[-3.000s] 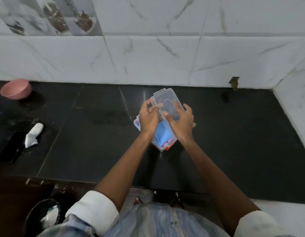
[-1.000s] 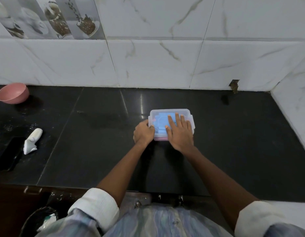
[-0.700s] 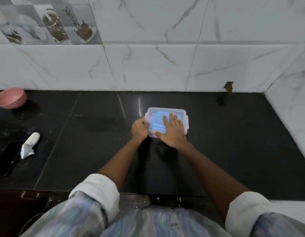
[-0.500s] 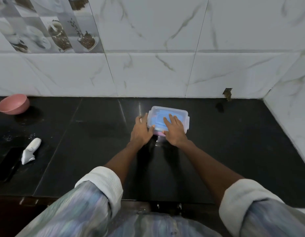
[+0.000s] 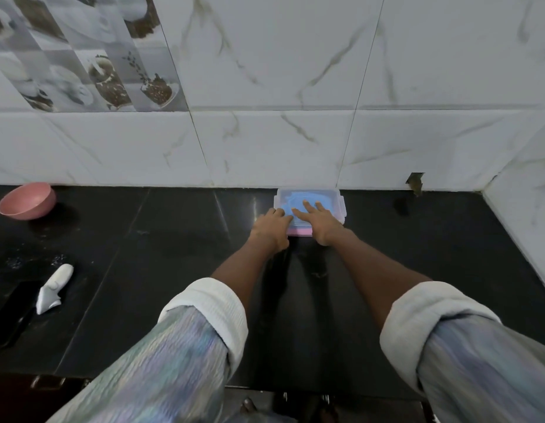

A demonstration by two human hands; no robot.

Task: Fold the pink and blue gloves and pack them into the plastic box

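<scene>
The clear plastic box [image 5: 335,199] lies on the black counter against the back wall, its lid on. Through the lid a blue glove [image 5: 298,199] shows, and a strip of pink glove [image 5: 300,231] shows at the box's near edge. My right hand [image 5: 318,222] lies flat on the lid with fingers straight. My left hand [image 5: 271,228] touches the box's near left corner, its fingers resting against the lid edge.
A pink bowl [image 5: 27,204] stands at the far left by the wall. A small white object [image 5: 53,288] and a dark flat phone-like slab [image 5: 12,312] lie at the left front. The marble wall [image 5: 295,141] rises right behind the box; a side wall stands at the right.
The lid went onto the box, which was set flat. Both hands have since slid the closed box away from me until it reached the back wall.
</scene>
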